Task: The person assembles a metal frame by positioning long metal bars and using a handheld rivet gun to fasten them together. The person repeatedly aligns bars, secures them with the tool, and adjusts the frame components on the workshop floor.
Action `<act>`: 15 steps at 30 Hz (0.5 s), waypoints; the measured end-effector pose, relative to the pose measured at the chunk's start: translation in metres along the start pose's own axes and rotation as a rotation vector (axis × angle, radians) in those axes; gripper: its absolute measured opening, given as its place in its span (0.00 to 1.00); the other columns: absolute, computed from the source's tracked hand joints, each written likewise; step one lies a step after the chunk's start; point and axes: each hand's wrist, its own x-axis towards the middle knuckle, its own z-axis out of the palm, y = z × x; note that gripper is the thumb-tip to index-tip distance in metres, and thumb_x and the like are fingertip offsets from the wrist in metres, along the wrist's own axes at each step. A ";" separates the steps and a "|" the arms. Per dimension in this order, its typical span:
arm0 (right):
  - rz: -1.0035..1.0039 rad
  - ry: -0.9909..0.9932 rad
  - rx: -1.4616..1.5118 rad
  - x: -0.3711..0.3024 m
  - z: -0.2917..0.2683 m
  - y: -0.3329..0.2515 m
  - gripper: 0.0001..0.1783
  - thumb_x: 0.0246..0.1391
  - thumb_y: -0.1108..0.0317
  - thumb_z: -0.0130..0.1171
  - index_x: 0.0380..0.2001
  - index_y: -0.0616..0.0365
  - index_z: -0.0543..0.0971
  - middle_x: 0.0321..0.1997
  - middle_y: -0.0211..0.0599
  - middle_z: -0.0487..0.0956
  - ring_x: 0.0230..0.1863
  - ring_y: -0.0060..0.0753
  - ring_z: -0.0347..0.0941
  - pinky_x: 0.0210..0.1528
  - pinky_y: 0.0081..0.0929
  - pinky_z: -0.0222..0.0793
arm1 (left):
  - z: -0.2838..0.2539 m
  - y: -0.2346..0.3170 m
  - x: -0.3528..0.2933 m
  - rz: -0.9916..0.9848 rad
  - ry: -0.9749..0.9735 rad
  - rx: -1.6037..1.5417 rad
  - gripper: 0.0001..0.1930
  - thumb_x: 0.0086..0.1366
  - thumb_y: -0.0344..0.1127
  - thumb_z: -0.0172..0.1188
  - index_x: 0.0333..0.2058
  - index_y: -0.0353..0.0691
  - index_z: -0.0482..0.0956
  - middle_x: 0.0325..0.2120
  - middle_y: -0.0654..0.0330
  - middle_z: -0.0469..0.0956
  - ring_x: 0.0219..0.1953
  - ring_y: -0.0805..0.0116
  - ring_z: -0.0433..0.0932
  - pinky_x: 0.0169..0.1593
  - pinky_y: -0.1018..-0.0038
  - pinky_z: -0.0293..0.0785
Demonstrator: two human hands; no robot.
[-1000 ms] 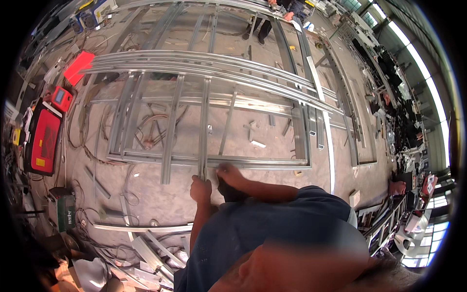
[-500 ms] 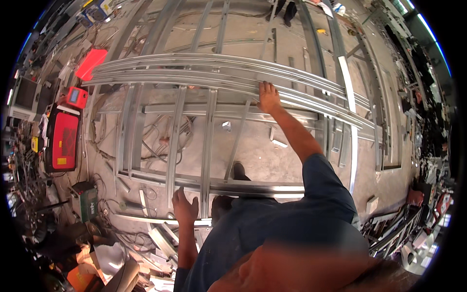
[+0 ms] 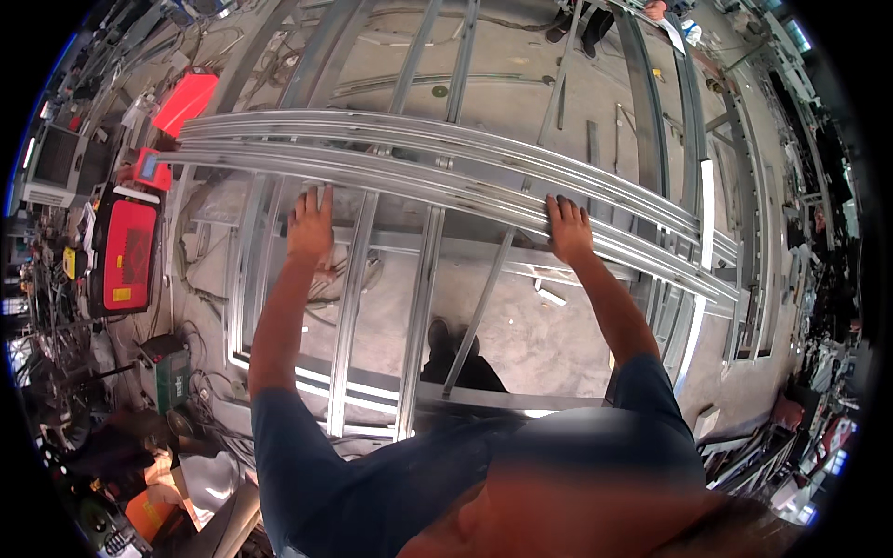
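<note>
From the middle of the view, the left hand (image 3: 310,226) is at 10 o'clock, palm down, its fingers stretched toward 12 and slightly spread. It is open and grips nothing that shows. The fingertips are at the lower edge of the near rails (image 3: 391,177); contact cannot be told. The right hand (image 3: 569,228), at 2 o'clock, has its fingers spread a little and laid over those same rails. Its palm and thumb are hidden, so whether it has hold of any cannot be told.

The near rails, long and silvery, run from 10 o'clock to 3. The far rails (image 3: 400,128) lie just beyond, toward 12, roughly alongside. Both sets cross above a metal frame (image 3: 521,402) low over the floor (image 3: 577,353). Under the near rails, a left bar (image 3: 353,316) reaches down to 7 o'clock and a middle bar (image 3: 420,316) to between 6 and 7. A thin bar (image 3: 476,316) slants down to 6, beside the person's shoe (image 3: 439,332).

A white strip (image 3: 690,344) stretches from 2 o'clock to 4. A pale offcut (image 3: 551,294) lies on the floor at 3, below the right hand. At 9 o'clock stands a red case (image 3: 126,251), with a small red device (image 3: 151,169) above it and a red sheet (image 3: 186,104) at 10. A green box (image 3: 166,377) sits between 8 and 9. A co-worker's shoes (image 3: 590,46) show at 1 o'clock, well apart from both hands.
</note>
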 end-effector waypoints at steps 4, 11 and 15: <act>0.144 0.287 -0.018 -0.041 0.020 -0.009 0.41 0.49 0.72 0.58 0.67 0.59 0.58 0.69 0.59 0.56 0.70 0.64 0.53 0.70 0.55 0.51 | 0.052 -0.021 0.070 0.021 -0.062 0.076 0.40 0.52 0.35 0.66 0.65 0.49 0.62 0.55 0.58 0.69 0.57 0.55 0.70 0.56 0.57 0.74; 1.071 0.347 1.695 -0.087 0.073 -0.022 0.34 0.61 0.57 0.59 0.63 0.66 0.62 0.58 0.48 0.72 0.58 0.49 0.68 0.62 0.44 0.62 | 0.082 -0.021 0.086 0.121 0.031 0.239 0.33 0.58 0.37 0.60 0.64 0.54 0.66 0.45 0.66 0.71 0.47 0.66 0.75 0.43 0.70 0.80; 0.810 0.347 2.481 -0.056 0.105 -0.001 0.22 0.69 0.57 0.50 0.56 0.64 0.71 0.57 0.42 0.76 0.58 0.39 0.71 0.64 0.34 0.63 | 0.076 -0.018 0.083 0.195 0.087 0.309 0.31 0.60 0.36 0.56 0.64 0.52 0.67 0.46 0.68 0.72 0.45 0.68 0.75 0.40 0.73 0.80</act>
